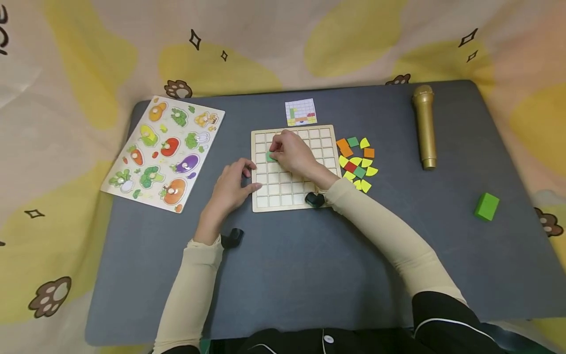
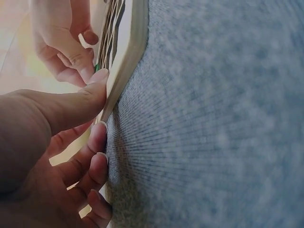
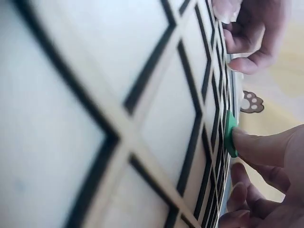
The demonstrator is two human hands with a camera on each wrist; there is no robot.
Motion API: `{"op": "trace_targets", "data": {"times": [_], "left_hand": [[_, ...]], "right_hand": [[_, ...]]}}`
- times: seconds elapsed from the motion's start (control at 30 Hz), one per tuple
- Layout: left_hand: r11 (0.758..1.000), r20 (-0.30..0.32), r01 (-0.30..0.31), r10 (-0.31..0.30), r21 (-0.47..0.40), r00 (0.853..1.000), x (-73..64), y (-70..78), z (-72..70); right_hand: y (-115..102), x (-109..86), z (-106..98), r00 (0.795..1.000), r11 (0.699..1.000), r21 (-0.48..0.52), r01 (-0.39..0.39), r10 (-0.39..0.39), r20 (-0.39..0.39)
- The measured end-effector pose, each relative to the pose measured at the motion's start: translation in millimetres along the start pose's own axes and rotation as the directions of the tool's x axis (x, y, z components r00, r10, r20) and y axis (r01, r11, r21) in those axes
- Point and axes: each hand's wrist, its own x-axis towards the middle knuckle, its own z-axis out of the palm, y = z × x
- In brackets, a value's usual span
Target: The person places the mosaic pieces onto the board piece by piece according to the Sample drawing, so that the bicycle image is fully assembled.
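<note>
Green tile on the gridded board: we find it at nine o'clock from the nearer right hand, whose fingers pinch it; the left hand, fingers apart, touches the board's edge.

A play area, though whether in a home cannot be told, is indicated by the paw-print cloth across the top, the vegetable-picture board at upper left, and the gridded board and bright tiles near centre.
</note>
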Motion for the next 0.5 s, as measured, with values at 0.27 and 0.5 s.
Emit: {"op": "trace_targets", "data": {"times": [0.27,0.5], "left_hand": [[1.000,0.000,0.000,0.000,0.002,1.000,1.3,-2.1,0.2],[1.000,0.004,0.003,-0.003,0.002,1.000,1.3,-2.2,0.4]], "right_hand": [[-2.7,-3.6,-0.1,1.000,0.997,-0.083,0.000,-0.001,-0.015],[9.3,-15.5,-15.7,1.000,0.998,-0.058,0.016,-0.016,0.014]]}}
